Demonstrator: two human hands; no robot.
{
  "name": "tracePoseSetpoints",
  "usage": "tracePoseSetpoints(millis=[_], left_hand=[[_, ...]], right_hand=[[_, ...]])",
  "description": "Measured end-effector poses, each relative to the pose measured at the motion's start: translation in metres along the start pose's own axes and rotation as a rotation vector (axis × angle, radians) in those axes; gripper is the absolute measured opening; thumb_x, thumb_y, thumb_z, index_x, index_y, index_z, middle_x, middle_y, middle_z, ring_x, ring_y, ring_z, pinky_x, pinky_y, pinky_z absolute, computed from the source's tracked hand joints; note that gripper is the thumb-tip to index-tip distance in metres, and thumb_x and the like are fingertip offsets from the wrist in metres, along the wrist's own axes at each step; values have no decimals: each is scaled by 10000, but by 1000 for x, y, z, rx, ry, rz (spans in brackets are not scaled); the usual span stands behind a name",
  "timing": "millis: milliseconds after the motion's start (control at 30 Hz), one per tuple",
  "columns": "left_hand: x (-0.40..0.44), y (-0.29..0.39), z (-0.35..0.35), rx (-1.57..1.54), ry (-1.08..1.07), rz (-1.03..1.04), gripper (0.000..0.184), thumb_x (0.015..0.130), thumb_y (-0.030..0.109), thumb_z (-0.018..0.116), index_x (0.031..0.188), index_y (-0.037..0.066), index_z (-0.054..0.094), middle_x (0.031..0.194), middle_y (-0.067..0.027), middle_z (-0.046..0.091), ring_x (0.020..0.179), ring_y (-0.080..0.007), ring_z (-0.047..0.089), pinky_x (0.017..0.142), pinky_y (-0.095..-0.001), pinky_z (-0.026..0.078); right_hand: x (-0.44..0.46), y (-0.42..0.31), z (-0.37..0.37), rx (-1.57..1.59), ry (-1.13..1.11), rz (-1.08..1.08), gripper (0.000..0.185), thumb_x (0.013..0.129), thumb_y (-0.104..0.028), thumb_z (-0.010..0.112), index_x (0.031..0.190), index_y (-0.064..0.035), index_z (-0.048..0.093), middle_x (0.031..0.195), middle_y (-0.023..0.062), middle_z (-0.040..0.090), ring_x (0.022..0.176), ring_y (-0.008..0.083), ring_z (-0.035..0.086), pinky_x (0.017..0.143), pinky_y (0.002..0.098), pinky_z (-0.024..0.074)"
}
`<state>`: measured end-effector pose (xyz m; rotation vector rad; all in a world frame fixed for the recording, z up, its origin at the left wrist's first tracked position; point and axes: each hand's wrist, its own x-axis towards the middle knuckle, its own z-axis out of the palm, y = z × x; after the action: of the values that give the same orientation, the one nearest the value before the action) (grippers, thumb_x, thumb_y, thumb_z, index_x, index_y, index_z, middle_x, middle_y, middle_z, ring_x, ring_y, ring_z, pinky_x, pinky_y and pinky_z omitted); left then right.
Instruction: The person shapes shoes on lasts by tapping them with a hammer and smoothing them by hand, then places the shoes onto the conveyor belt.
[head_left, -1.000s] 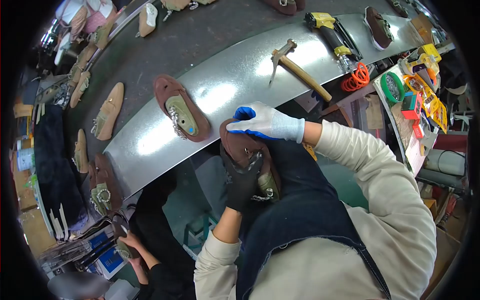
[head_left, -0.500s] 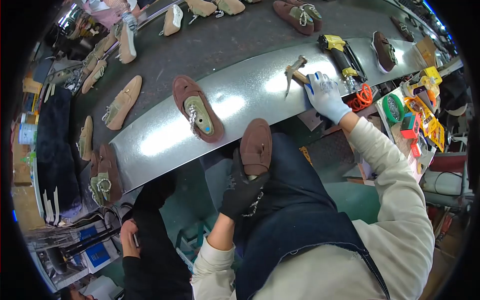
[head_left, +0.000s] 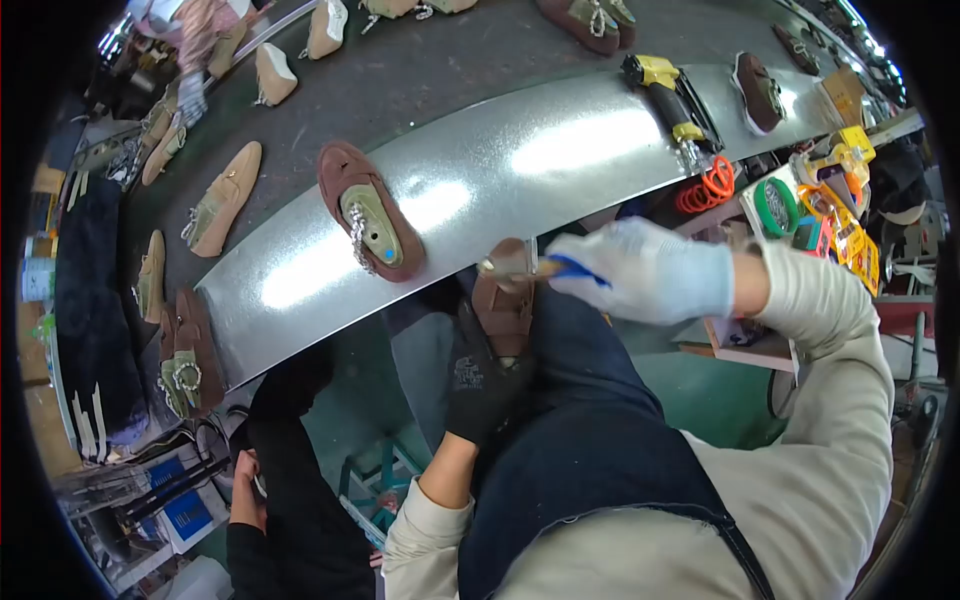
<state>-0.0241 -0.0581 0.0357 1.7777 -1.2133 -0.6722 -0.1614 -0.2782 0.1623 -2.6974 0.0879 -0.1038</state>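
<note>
In a black glove, my left hand (head_left: 478,388) grips the heel end of a brown loafer (head_left: 501,318) held over my lap, toe pointing toward the bench. My right hand (head_left: 640,270), in a white glove, is closed round the handle of a hammer (head_left: 515,268). The hammer's head is over the loafer's toe area and partly covers it; motion blurs it, and I cannot tell whether it touches. A second brown loafer (head_left: 372,212) with a green insole and a beaded chain lies on the shiny metal strip (head_left: 480,170) in front of me.
A yellow-and-black nail gun (head_left: 672,105) with an orange coiled hose (head_left: 708,188) lies on the right. Beige shoes (head_left: 228,195) and brown shoes (head_left: 190,350) stand along the left. A co-worker's gloved hand (head_left: 192,98) is at the far left; a person in black (head_left: 300,470) is beside me.
My right hand has lifted the hammer off the metal strip and brought it left over the loafer. The co-worker's gloved hand has moved down and left, away from a beige shoe.
</note>
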Motion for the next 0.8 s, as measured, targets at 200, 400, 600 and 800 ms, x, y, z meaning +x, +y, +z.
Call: tracePoseSetpoints(millis=[200,400,600,800], left_hand=[[-7,-7,3,-4,16,-137,954,854,272,791,1578,-67,271,1439,-319,522,1241,-465,596,1026,-466,507],[-19,-4,-8,-345,66,-305,917,898,279,779,1592,-34,267,1528,-266,449,1346,-388,521,1128,-420,433],[28,12,-46,-476,126,-281,805,905,153,765,1568,8,333,1471,-209,530,1274,-314,579,1083,-392,466],[-9,2,-5,-643,80,-469,672,898,68,763,1496,27,458,1337,-171,654,1125,-245,669,995,-355,520]], right_hand=[[9,-12,38,155,241,31,250,1038,-198,608,1208,-14,623,800,179,671,670,344,658,616,408,496],[-98,-4,55,271,162,500,308,1065,-260,569,1224,1,605,803,150,672,640,282,635,611,409,476],[-18,-5,49,854,411,632,313,1095,-271,484,1253,-24,593,764,52,581,594,132,491,539,284,384],[-25,-38,66,1203,696,841,313,1113,-294,431,1230,-50,590,729,7,525,562,63,424,493,218,330]])
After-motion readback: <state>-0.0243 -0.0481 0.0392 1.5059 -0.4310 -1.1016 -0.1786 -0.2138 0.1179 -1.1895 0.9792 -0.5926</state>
